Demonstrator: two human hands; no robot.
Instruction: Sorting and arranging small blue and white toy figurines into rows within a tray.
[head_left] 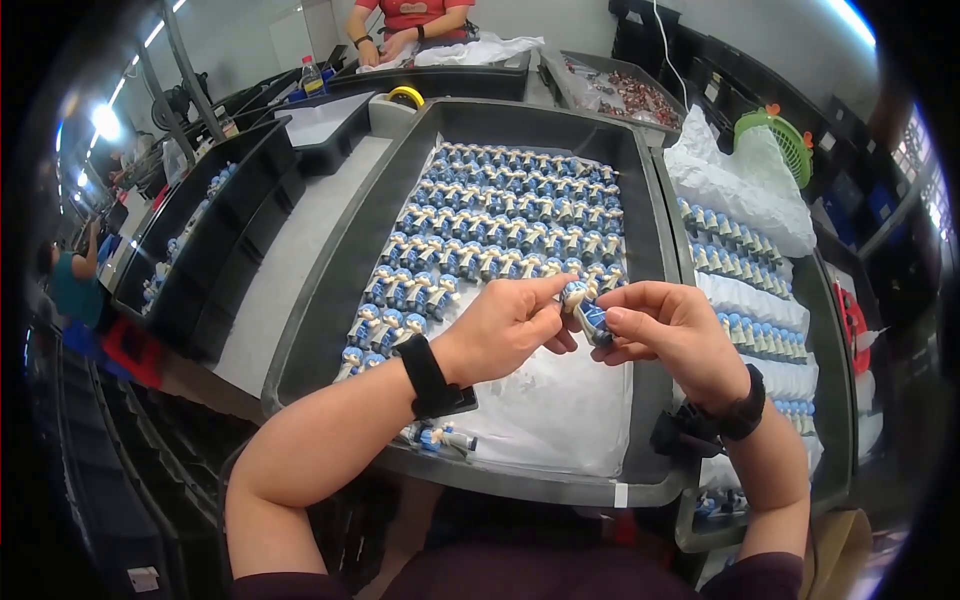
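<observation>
Both my hands hold one small blue-and-white figurine (592, 318) above the dark tray (340, 262) in front of me. My left hand (512, 325) pinches it near its head, with the index finger stretched along the top. My right hand (665, 328) grips its lower body between thumb and fingers. Rows of like figurines (500, 225) stand on white paper (550, 420) in the tray, filling its far and left parts. Near the tray's front edge a few figurines (436, 437) lie on their sides.
To the right, another tray holds figurines (755, 337) between layers of white paper (735, 180), beside a green basket (778, 140). A black bin (215, 225) with more figurines stands left. Across the table a person in red (410, 25) works over white cloth. A tape roll (406, 97) lies behind.
</observation>
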